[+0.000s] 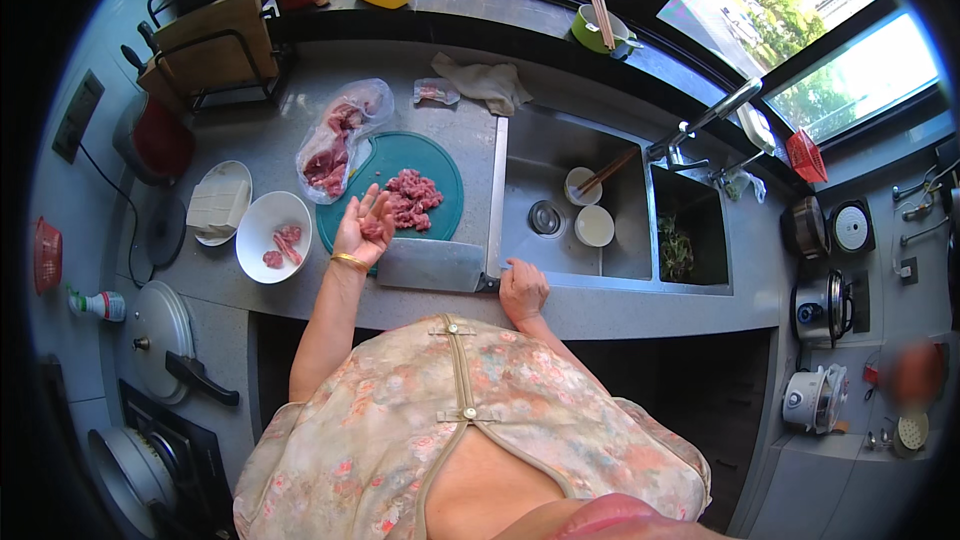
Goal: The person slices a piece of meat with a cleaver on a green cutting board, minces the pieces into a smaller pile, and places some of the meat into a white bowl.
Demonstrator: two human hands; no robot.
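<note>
My left hand [365, 229] is turned palm up with a small piece of raw meat [371, 228] in it, above the left part of a green round cutting board [448, 165]. Chopped raw meat [411, 199] lies in a heap on the board. A wide cleaver [431, 264] lies along the board's near edge, its blade pointing left. My right hand [523, 291] is closed around the cleaver's dark handle, by the sink's front left corner; the fingers hide most of the handle. Left of the board, a white bowl [259, 229] holds a few meat pieces [285, 245].
A large piece of raw meat [341, 135] rests in a plastic bag behind the board. White blocks [219, 202] sit on a plate at left. The steel sink [532, 172] holds two cups [595, 226]; leafy greens [675, 247] lie in its side basin. A cloth [487, 86] lies behind.
</note>
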